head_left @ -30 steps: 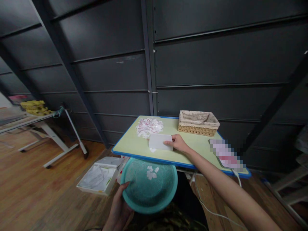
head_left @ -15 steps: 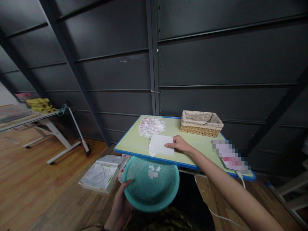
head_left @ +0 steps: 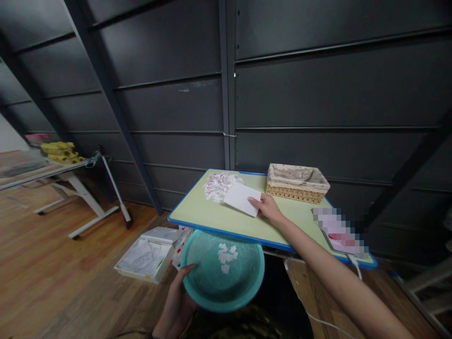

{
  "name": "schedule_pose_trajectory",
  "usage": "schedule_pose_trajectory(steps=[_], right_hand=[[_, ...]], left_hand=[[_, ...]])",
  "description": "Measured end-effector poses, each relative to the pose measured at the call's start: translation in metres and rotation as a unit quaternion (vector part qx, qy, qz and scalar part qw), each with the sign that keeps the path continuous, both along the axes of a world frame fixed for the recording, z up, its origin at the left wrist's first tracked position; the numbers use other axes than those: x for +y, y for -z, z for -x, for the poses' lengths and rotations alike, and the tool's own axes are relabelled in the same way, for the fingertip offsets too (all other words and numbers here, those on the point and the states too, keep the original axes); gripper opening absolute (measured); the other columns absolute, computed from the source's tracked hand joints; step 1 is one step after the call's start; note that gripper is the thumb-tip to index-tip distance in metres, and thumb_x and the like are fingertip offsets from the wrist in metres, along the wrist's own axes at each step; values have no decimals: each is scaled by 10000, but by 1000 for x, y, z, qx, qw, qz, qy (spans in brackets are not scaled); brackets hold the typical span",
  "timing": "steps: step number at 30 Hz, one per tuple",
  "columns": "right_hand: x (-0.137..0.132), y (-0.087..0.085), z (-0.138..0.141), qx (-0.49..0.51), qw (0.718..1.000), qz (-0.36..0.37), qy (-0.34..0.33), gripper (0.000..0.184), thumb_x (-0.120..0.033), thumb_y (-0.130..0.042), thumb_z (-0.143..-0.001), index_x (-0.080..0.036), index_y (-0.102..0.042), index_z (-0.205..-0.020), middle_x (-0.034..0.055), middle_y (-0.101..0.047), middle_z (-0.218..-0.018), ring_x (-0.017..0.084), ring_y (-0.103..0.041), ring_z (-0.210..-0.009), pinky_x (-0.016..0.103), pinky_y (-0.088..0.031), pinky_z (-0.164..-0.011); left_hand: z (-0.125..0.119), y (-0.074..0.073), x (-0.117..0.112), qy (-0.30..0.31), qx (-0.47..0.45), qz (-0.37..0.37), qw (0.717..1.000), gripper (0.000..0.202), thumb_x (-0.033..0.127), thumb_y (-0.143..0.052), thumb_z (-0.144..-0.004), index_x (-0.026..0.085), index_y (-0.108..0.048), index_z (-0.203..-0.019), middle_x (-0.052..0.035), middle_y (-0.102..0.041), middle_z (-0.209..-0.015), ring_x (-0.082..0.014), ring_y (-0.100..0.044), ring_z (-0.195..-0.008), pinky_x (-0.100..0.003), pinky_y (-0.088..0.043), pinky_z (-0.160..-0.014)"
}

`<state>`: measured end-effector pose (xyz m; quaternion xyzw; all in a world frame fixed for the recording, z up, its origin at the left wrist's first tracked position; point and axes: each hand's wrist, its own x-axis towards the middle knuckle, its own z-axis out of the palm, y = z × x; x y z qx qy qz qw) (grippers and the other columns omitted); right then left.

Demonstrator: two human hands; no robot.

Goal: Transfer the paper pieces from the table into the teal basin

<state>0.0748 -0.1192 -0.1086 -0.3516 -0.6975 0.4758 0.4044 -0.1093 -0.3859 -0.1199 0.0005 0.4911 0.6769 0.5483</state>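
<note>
My left hand (head_left: 180,294) grips the rim of a teal plastic mesh basket (head_left: 208,278), held tilted just below the table's front edge. Several small white paper pieces (head_left: 226,256) lie inside it. Over the yellow-green table (head_left: 197,209) with its blue edge, my right hand (head_left: 265,207) pinches a flat white card (head_left: 242,197) between thumb and fingers. The card slants, its far left side near a heap of white and reddish paper scraps (head_left: 219,186) on the tabletop.
A wicker basket with a cloth lining (head_left: 296,186) stands at the table's back right. A blurred-out flat device (head_left: 339,233) with a white cable lies at the right end. On the floor to the left sits an open white box (head_left: 144,259); beyond it is another table (head_left: 77,186).
My right hand has drawn the card away from the table's front edge, toward the scrap heap, tilting it. More paper pieces now lie in the mesh basket. My left hand keeps its grip.
</note>
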Motion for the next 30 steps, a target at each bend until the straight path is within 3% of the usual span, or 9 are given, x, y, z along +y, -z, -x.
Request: schedule_pose_trajectory(steps=[2, 4, 8, 12, 19, 24, 30], right_hand=[[5, 0, -1, -44, 984, -107, 133, 436, -544, -547, -809, -130, -656, -893, 101, -692, -809, 189, -563, -660, 280, -382, -582], [7, 0, -2, -122, 951, -190, 209, 393, -507, -489, -860, -148, -649, -855, 99, -687, -769, 201, -569, -658, 282, -360, -589], [2, 2, -3, -268, 888, -291, 233, 370, -459, -446, -914, -175, -629, -764, 82, -667, -664, 197, -571, -589, 277, -283, -559], [-2, 4, 1, -330, 851, -337, 229, 367, -440, -421, -946, -181, -650, -825, 80, -692, -684, 194, -596, -590, 271, -254, -558], [5, -11, 18, -365, 849, -345, 165, 361, -434, -401, -964, -195, -668, -917, 88, -723, -768, 210, -633, -660, 270, -265, -576], [9, -21, 25, -384, 847, -341, 140, 329, -400, -412, -964, -198, -667, -919, 89, -727, -789, 215, -636, -685, 275, -259, -584], [12, -18, 10, -374, 853, -327, 163, 357, -419, -394, -964, -181, -647, -881, 94, -708, -754, 212, -611, -661, 281, -256, -582]], left_hand=[[0, 0, 0, 0, 4, 5, 1000, 255, 127, -599, -764, 112, -645, -1015, -28, -748, -581, -280, -740, -660, -454, -597, -712], [0, 1, 0, -3, 7, 9, 1000, 226, 123, -599, -763, 116, -646, -984, -9, -729, -540, -253, -714, -555, -436, -603, -659], [0, 5, -1, -19, 0, 10, 1000, 176, 115, -598, -761, 120, -646, -930, -9, -726, -538, -207, -665, -460, -385, -600, -582], [0, 8, 0, -32, -16, 11, 999, 312, 102, -587, -763, 87, -614, -1073, -33, -752, -588, -253, -720, -580, -424, -603, -669], [-7, 5, -1, -13, 1, -20, 1000, 666, 109, -605, -757, 40, -394, -1385, -64, -797, -695, -309, -751, -795, -483, -567, -835], [-3, 8, -1, -8, -60, -20, 998, 710, 102, -589, -768, 30, -335, -1427, -103, -808, -755, -334, -739, -881, -513, -532, -900], [0, 18, -3, -2, -69, -26, 997, 718, 109, -619, -765, 2, -340, -1418, -131, -809, -795, -344, -711, -981, -497, -530, -915]])
